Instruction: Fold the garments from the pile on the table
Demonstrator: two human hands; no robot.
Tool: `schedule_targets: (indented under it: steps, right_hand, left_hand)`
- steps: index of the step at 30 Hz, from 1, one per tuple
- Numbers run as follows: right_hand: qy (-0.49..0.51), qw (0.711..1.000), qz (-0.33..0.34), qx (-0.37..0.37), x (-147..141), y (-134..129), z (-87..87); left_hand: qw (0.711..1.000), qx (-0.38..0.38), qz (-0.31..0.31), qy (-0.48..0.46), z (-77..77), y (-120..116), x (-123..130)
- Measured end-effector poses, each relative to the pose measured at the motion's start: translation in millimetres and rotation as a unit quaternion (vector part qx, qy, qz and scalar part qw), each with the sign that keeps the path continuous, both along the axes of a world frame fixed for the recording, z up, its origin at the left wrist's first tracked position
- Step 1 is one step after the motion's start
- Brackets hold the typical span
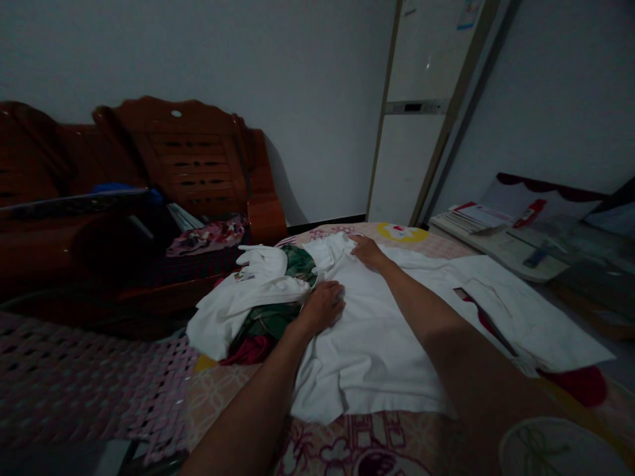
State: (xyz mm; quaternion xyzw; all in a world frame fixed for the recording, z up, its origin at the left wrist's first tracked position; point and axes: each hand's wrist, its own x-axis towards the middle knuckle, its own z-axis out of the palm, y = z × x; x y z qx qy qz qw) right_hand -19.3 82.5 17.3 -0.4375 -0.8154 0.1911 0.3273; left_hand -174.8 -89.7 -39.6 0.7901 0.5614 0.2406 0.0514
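Note:
A white garment [387,330] lies spread over the table, its near part creased. My left hand [322,307] rests on its left part, fingers lying on the fabric and slightly apart. At the far edge, my right hand [367,252] is closed on the cloth, thumb and fingers at a bunched fold. Just left of my left hand is a heap with another white garment [223,311], green patterned cloth [270,322] and dark red cloth [251,349]. On the right lies a folded white garment [526,311] with a dark label near its edge.
A patterned pink tablecloth [233,403] covers the round table. Behind at left stands a carved wooden sofa [193,158] with cloth on its seat. A pink woven chair [94,390] is near left. A tall white cabinet unit [407,158] and a side table with papers [476,217] stand right.

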Motion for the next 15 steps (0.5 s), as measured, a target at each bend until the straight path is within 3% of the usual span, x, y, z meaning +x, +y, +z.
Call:
schedule_targets:
  steps: [4, 9, 12, 15]
  right_hand:
    - [-0.029, 0.984, -0.173, 0.001, 52.4, 2.9, 9.4]
    - [-0.09, 0.933, -0.346, -0.05, 130.7, 10.0, 7.1]
    - [-0.12, 0.92, -0.361, -0.091, 155.4, 10.0, -8.2]
    - [-0.134, 0.918, -0.355, -0.111, 160.9, 10.9, -21.7]
  left_hand:
    - [1.0, -0.01, 0.011, 0.007, -1.9, 0.7, 2.0]
    - [1.0, -0.01, 0.018, 0.006, -0.7, 0.8, 7.4]
    - [1.0, 0.01, 0.012, 0.003, -2.1, 1.2, 8.1]
    - [1.0, 0.02, 0.012, 0.0, -5.2, 1.8, 6.7]
